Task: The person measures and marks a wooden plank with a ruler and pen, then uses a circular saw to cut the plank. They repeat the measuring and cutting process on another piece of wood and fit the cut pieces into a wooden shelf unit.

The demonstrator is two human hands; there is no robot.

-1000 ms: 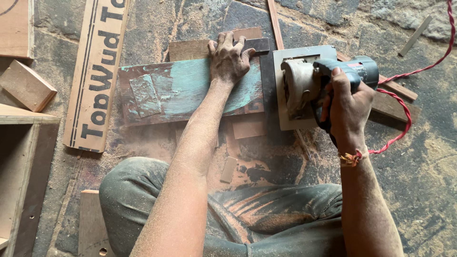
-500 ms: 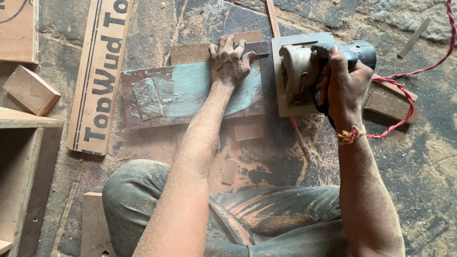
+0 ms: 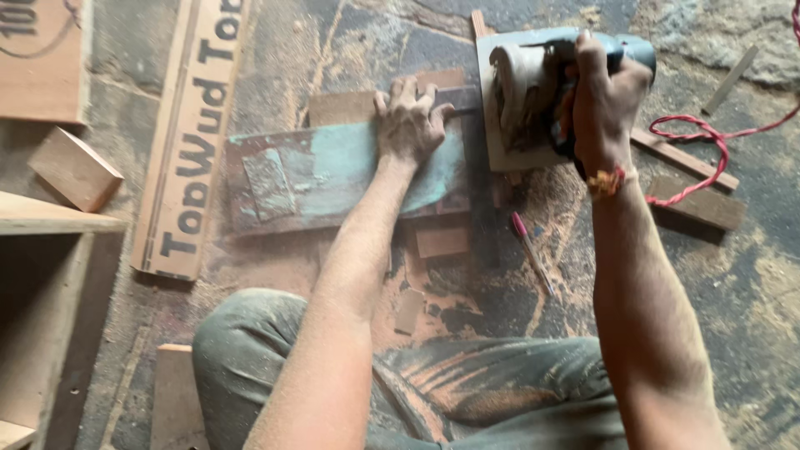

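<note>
- Left hand (image 3: 410, 123) lies flat, fingers spread wide, palm down on the far edge of the teal-painted board (image 3: 333, 175); it grips nothing, it pins the board to the floor.
- Right hand (image 3: 604, 104) is wrapped tight round the handle of the circular saw (image 3: 542, 96), whose pale base plate sits at the board's right end, just beside the left hand's fingertips.
- Board lies flat on the stone floor (image 3: 750, 317), long side running left to right, in front of the seated person's knees; a plain wood strip shows behind it.
- Judgement, doing this well: keep the base plate flat on the wood, push straight away from the body, keep the pinning hand well to the left of the blade line.
- Judgement, risk: the red cord (image 3: 708, 154) loops near the saw on the right; it is best kept behind the tool.
- Sawdust (image 3: 467, 308) is thick under the cut; a pink pencil (image 3: 523, 237) lies in it.
- Long narrow panel (image 3: 193, 142), tan with large dark lettering, lies flat to the left of the board, running lengthwise away from the viewer.
- Tan sheet (image 3: 42, 58) with dark print sits in the top left corner, cut off by the frame.
- Small plain wood block (image 3: 75, 169) lies left of the lettered panel, unmarked.
</note>
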